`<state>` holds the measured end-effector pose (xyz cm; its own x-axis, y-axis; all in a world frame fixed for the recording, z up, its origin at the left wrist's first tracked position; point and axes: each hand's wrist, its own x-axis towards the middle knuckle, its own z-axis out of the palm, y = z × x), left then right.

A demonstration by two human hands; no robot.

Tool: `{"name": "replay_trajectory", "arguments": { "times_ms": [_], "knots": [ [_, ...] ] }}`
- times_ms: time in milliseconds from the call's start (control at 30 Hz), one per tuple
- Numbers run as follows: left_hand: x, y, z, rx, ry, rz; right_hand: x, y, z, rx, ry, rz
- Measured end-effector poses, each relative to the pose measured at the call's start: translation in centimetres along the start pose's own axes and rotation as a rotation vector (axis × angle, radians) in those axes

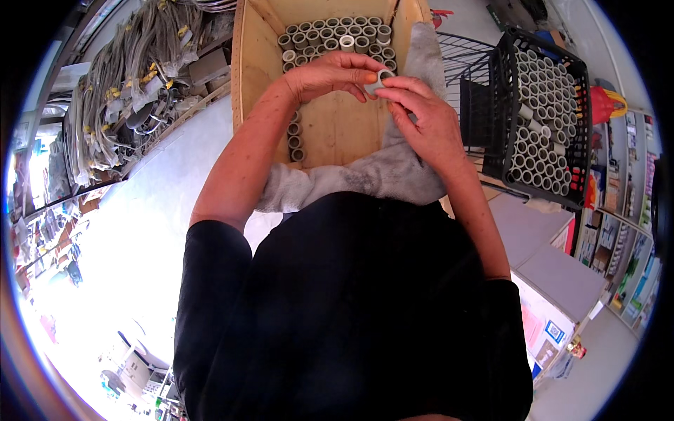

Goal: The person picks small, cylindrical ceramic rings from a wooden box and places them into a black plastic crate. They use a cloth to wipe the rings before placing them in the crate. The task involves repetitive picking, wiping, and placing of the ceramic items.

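Note:
Between the fingertips of both hands is a grey plastic pipe coupling [380,82], its round opening tilted up. My left hand [342,76] grips it from the left, and my right hand [418,108] pinches it from the right. Both are above a wooden box [337,126]. Rows of upright grey pipe couplings [313,37] stand at the far side of the box, a few of them paler. A short line of the same couplings [296,141] runs along the left wall. My left hand and forearm hide part of the rows.
A grey cloth [358,173] drapes over the box's near and right edges. To the right, a black plastic crate [582,131] holds many stacked couplings, beside a black wire rack [463,47]. Bundled braided hoses [100,116] lie on a shelf at left. Stocked shelves [611,237] stand at far right.

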<state>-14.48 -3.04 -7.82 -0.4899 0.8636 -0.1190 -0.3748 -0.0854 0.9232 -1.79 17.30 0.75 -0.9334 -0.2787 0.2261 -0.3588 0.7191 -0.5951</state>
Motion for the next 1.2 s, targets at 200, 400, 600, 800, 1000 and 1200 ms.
{"name": "replay_trajectory", "arguments": {
  "times_ms": [200, 400, 600, 800, 1000, 1200],
  "knots": [
    [0.4, -0.8, -0.7, -0.02, 0.094, -0.04, 0.0, 0.0, 0.4, 0.037, 0.058, 0.086],
    [0.8, -3.8, -4.6, 0.487, 0.557, -0.156, 0.0, 0.3, 0.4, 0.032, 0.065, 0.082],
    [1.1, -8.7, -5.2, 1.17, 0.543, -0.172, -0.2, 0.3, 0.4, 0.025, 0.048, 0.07],
    [0.6, -10.2, -3.2, 1.391, 0.564, -0.274, -0.1, 0.1, 0.2, 0.063, 0.054, 0.09],
    [0.8, -11.9, -3.3, 1.524, 0.457, -0.348, -0.1, 0.1, 0.2, 0.079, 0.059, 0.079],
    [0.7, -11.0, -2.9, 1.595, 0.512, -0.127, -0.1, 0.4, 0.2, 0.078, 0.065, 0.057]
  ]
}}
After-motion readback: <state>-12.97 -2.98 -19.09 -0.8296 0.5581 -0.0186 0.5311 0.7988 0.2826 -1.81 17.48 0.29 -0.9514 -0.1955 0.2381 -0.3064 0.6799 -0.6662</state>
